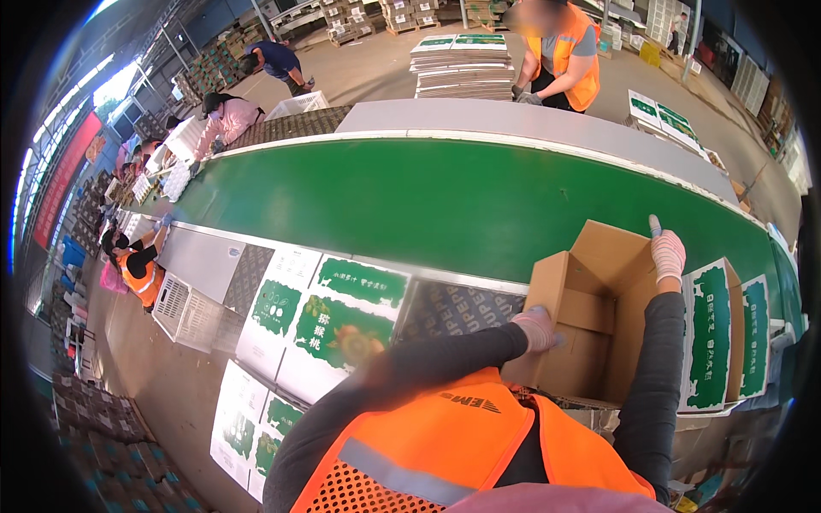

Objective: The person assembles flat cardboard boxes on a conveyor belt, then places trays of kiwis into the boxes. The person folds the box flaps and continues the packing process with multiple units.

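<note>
An open cardboard box [590,329], brown and bare inside, stands in front of me at the near edge of the green conveyor belt [410,201]. On its left side my gloved left hand [537,328] grips the wall. My gloved right hand [668,254] holds the far right edge, one fingertip sticking up and the other fingers partly hidden. To the right of this box stand further white-and-green boxes [711,338]. Flat printed carton sheets [342,316] lie on my left, beside a dark patterned board [453,309].
Across the belt, a co-worker in an orange vest [564,60] handles a stack of flat cartons [462,73]. Several people work at the belt's far left, near a white crate [184,312]. Another carton stack [667,120] sits at the far right.
</note>
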